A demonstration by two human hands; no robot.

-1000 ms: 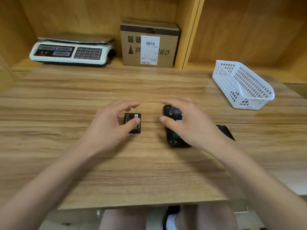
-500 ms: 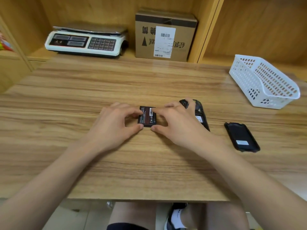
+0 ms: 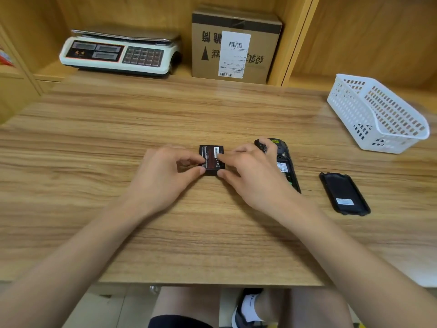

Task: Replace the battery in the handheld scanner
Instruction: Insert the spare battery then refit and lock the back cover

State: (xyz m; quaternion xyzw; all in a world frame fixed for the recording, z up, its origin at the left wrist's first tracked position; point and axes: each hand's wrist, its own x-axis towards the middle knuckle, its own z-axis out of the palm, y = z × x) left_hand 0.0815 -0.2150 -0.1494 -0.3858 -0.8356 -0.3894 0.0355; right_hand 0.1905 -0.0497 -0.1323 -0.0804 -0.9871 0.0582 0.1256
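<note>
Two bare hands on one small black battery (image 3: 211,159), flat on the wooden counter (image 3: 165,110) near the middle. Left hand (image 3: 163,176) at the battery's left edge, grip pinched shut on it with thumb below and first finger above. Right hand (image 3: 250,169) at the battery's right edge, first finger lying on the white label, thumb at the near corner, grip closed on the same battery. Can't tell if the battery is lifted or lying flat on the wood.

Just right of the right hand, partly hidden behind it: the black handheld scanner (image 3: 283,162), lying back side up with its battery bay open and a bit of green showing inside. Farther right, apart from the scanner: the black back cover (image 3: 344,192), lying flat with a small white sticker near its near end.

Far right: a white plastic basket (image 3: 378,114) with holes in its walls. On the far shelf, left: a white weighing scale (image 3: 118,53) with a keypad. Next to it on the right: a brown cardboard box (image 3: 236,43) with a white shipping label.

Below the near edge of the counter: bare knees and a shoe with a white sock (image 3: 248,306).
</note>
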